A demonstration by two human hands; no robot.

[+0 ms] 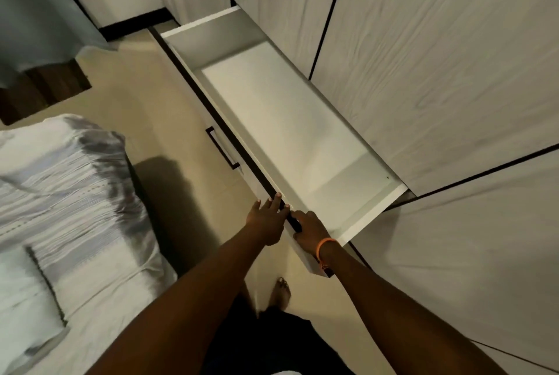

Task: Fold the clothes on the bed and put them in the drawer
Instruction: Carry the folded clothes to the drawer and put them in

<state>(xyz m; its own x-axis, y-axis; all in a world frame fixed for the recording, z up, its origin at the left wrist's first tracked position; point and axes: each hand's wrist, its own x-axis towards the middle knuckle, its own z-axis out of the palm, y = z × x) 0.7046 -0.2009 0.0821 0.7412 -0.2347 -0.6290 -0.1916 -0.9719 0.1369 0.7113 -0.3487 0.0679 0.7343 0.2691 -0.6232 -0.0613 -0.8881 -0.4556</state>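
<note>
— Where was the drawer (281, 120) at that moment?

— Pulled well out from the wardrobe (438, 57), its white inside bare; no clothes lay in it. Both hands were at the near end of its dark front edge.

— Holding it how?

— The left hand (266, 219) lay with its fingers fairly straight, the tips resting over the edge rather than wrapped round it. The right hand (308, 231), the one with the orange wristband (325, 246), sat just beside it on the same edge; its fingers looked curled onto the rim, though the blur left me unsure how tightly.

— Why there and not on the handle (222, 147)?

— My guess: the handle sat further along the front, and the rim was the nearer purchase for sliding the drawer.

— And the clothes?

— I could pick out none. The bed (66, 193) stood on the left with a striped white cover, across a strip of floor (145, 102) from the drawer. Folding seemed not yet done.
</note>
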